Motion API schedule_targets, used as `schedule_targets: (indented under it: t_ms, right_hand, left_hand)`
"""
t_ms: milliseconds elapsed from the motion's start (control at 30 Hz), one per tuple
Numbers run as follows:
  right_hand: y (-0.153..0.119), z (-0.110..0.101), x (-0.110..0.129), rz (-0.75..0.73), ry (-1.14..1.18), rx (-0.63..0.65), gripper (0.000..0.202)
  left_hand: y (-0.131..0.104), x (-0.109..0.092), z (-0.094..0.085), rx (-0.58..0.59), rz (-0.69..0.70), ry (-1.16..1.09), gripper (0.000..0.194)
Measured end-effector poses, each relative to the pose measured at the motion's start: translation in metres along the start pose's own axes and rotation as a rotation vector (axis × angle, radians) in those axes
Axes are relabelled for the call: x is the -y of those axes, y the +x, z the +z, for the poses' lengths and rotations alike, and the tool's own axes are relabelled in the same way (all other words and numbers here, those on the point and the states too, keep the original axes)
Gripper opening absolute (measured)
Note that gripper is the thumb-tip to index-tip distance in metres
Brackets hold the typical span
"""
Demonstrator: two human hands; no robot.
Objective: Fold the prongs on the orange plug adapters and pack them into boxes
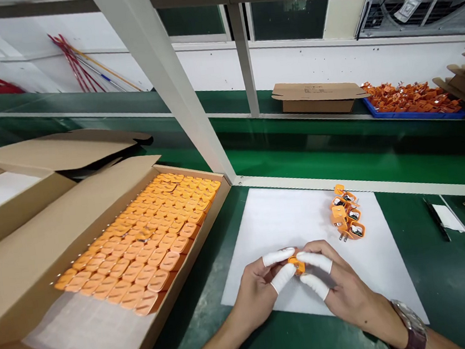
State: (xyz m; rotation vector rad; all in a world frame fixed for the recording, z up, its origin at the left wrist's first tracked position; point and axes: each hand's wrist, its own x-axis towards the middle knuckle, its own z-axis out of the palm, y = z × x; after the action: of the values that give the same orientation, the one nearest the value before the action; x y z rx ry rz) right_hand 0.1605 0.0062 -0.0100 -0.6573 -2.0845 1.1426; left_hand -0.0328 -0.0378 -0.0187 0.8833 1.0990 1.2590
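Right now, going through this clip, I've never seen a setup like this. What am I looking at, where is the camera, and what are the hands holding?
The camera sits on a person's head, looking down at their own bare hands over a green workbench. The left hand and right hand, with white fingertip covers, together pinch one small orange plug part above a white sheet. A small cluster of the same orange parts lies on that sheet. To the left, an open cardboard box holds neat rows of orange parts. A blue tray of more sits far back.

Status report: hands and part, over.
Both hands, left hand and right hand, pinch one orange plug over the white sheet. Loose plugs beyond. Packed carton left. Nothing blocking.
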Motion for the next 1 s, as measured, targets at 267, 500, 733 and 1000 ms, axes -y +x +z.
schedule_targets:
  t_ms: [267,500,733,1000]
  right_hand:
    - [0.002,0.002,-0.009,0.428,0.409,-0.031,0.034]
    - [0.003,0.006,-0.007,0.342,0.314,-0.028,0.033]
    - [0.003,0.008,-0.01,0.32,0.333,-0.043,0.023]
    - [0.003,-0.005,-0.004,0.362,0.389,0.073,0.032]
  left_hand:
    - [-0.001,-0.003,-0.002,0.029,-0.042,-0.025,0.027]
    - [-0.001,-0.004,0.003,0.114,0.005,0.007,0.025]
    - [-0.002,0.001,-0.001,0.069,0.022,0.077,0.023]
    - [0.001,0.003,0.001,0.009,0.017,0.095,0.019]
